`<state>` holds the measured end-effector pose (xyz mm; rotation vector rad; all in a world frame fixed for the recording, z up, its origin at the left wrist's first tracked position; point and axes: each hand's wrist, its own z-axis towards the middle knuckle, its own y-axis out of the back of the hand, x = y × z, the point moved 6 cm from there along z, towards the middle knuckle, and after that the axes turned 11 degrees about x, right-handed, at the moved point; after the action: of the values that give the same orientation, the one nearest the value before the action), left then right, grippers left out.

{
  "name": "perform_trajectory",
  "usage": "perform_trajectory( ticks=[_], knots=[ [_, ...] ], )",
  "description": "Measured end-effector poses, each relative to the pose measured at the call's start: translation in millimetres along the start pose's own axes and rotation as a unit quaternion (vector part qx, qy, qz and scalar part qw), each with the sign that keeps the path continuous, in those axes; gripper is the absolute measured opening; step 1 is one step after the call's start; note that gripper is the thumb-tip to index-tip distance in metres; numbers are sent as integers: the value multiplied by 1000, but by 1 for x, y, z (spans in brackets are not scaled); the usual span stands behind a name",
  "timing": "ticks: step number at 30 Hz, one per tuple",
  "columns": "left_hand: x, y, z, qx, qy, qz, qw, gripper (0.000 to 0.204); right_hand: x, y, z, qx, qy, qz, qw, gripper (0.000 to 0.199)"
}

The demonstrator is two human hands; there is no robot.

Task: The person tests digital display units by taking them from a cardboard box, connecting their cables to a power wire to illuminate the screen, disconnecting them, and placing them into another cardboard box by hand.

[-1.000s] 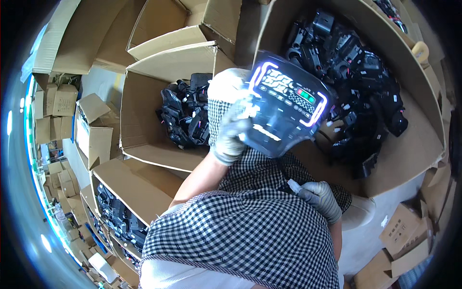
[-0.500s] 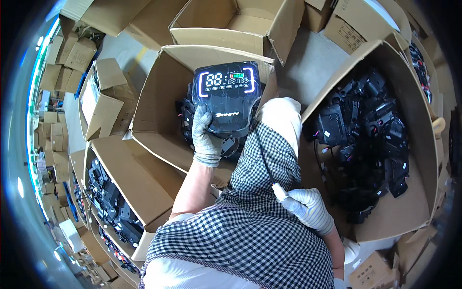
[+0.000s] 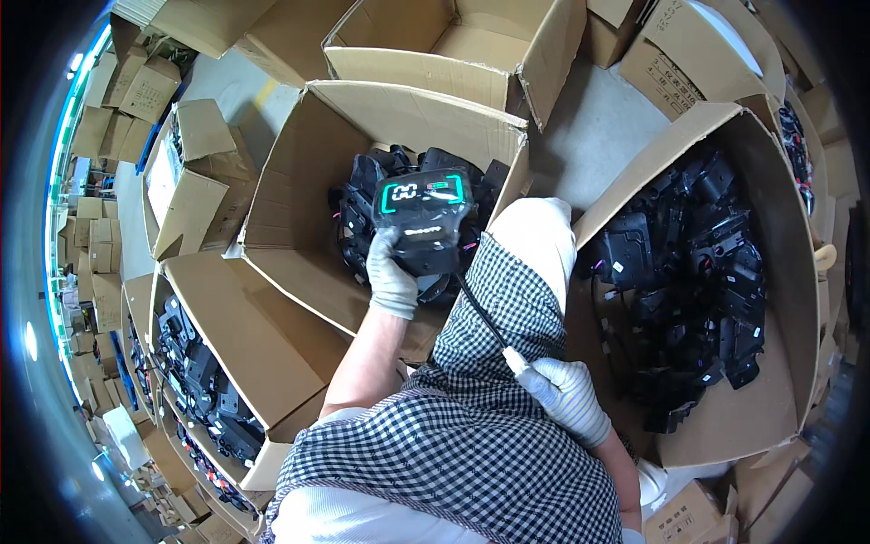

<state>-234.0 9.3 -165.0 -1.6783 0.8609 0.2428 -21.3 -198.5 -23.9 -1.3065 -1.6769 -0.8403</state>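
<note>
While its screen glows with a teal outline and pale digits, the black display unit (image 3: 421, 222) hangs just above the middle cardboard box (image 3: 299, 199), over a heap of similar black parts (image 3: 358, 213) lying in the bottom of that box. The left hand (image 3: 391, 276), in a pale knit glove, is closed around the unit's lower left edge, fingers wrapped under it and thumb on the face. A thin black cable (image 3: 480, 313) runs from the underside of the unit down across the person's checked trouser leg (image 3: 507, 299) to a small white connector (image 3: 515, 360). The right hand (image 3: 566, 399), gloved the same way, is curled shut with the connector pinched at its fingertips, resting near the knee.

Just to the right of that leg stands a larger open box (image 3: 770, 227), tilted toward the person and well filled with more black units and brackets (image 3: 698, 263). To the left, lower down, another open carton (image 3: 236, 335) holds a row of dark parts (image 3: 195, 372) along its far side. Behind the middle box sits an open carton (image 3: 453, 54) with its flaps up. Smaller cartons (image 3: 136, 91) are stacked and scattered along the left of the grey floor (image 3: 589, 136), some folded, some open.
</note>
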Motion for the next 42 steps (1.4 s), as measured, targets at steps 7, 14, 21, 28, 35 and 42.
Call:
perform_trajectory(
  ticks=[7, 14, 21, 28, 35, 42],
  knots=[
    [-92, 26, 116, -69, -54, 110, 990, 28, -7, 3, -27, -23, -10, -27, 999, 26],
    [-95, 46, 176, -158, 48, 274, 948, 67, -30, 8, -50, -129, -10, 34, 991, 26],
    [-10, -96, 77, 163, -166, 492, 839, 24, -53, 23, -49, -158, 92, -23, 983, 33],
    [185, -263, -81, 625, -234, 640, 380, 25, -82, 18, -67, -139, 9, -10, 990, 45],
    [403, -88, -72, 656, -43, 742, 129, 42, -103, 15, -112, -277, 94, -64, 954, 32],
    [412, -85, -118, 644, 141, 748, -74, 38, -141, 16, -150, -329, 17, 83, 940, 27]
  ],
)
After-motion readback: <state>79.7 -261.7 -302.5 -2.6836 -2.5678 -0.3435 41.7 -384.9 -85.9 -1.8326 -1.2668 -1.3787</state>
